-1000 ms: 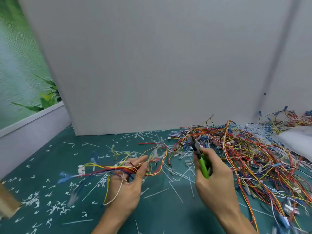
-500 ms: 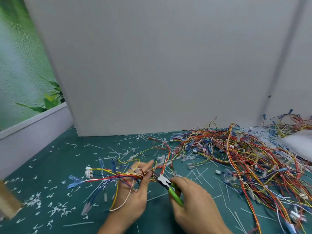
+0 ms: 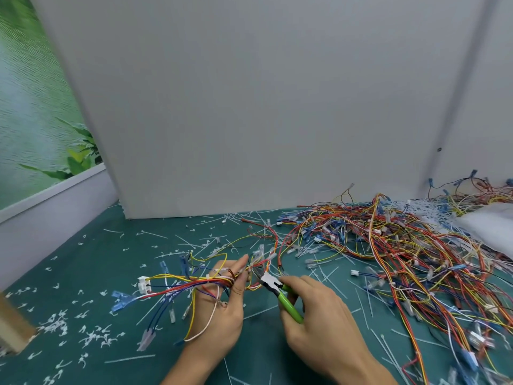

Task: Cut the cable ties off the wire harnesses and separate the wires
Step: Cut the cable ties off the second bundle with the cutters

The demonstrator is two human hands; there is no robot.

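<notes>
1. Left hand [image 3: 222, 315] – the fingers [image 3: 238, 273] are curled on the wire harness [image 3: 188, 284] and pinch it near its right end. The bundle crosses the palm.
2. Right hand [image 3: 324, 315] – the fingers [image 3: 294, 280] are clenched round the green handles of the cutters [image 3: 277, 293].
3. Governing relation: the harness lies with its long axis left to right, from a white connector [image 3: 143, 284] at the far left to the pinch point. The cutter nose sits just right of the left fingertips and points up and left into the wires held there. The right hand is therefore the nearer, working hand. Judged from this, the next cut falls beside the pinch. Whether the nose is already on a tie cannot be told.
4. Surface [image 3: 111, 259]: a green mat, strewn with white tie offcuts [image 3: 91, 336]. A large pile of harnesses [image 3: 388, 245] lies to the right, well apart from the held bundle.
5. Room: a white panel [image 3: 249, 107] stands upright behind the work, and a white bag [image 3: 488, 226] sits at the right edge.
</notes>
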